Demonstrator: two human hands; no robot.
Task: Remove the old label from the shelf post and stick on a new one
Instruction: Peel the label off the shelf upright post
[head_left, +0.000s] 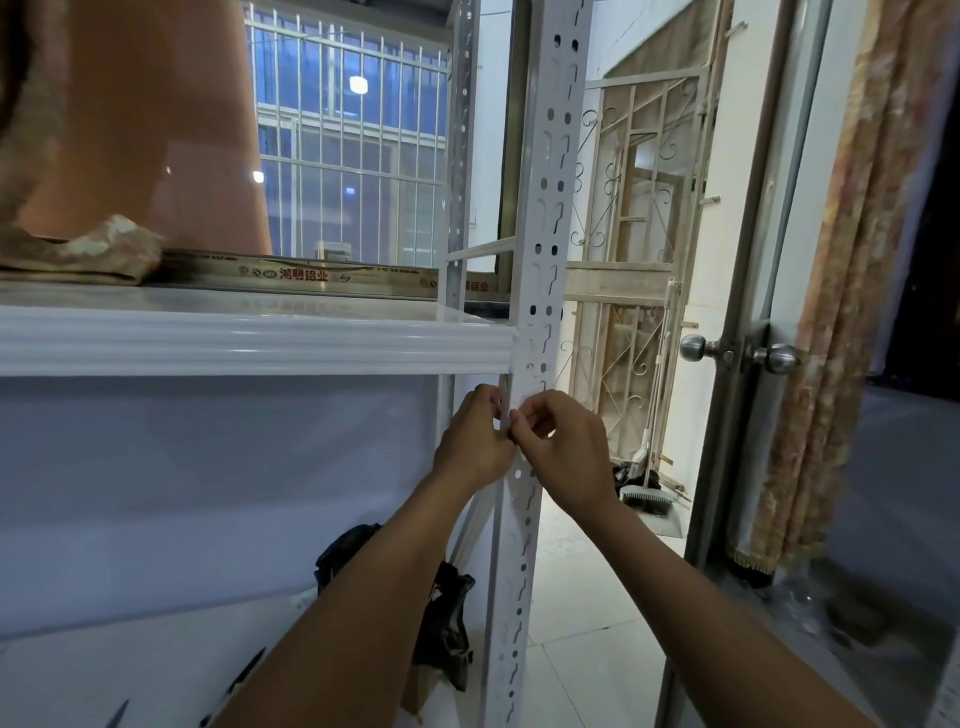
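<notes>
A white slotted metal shelf post runs top to bottom through the middle of the view. My left hand and my right hand meet on the post just below the white shelf. Their fingertips pinch together at the post's left edge, on a small pale label that is mostly hidden by the fingers. Whether the label is stuck flat or partly lifted cannot be told.
A black bag lies on the lower shelf behind my left forearm. A door with round knobs stands open at the right, a curtain beside it. A broom and dustpan lean by the grille. Barred window behind.
</notes>
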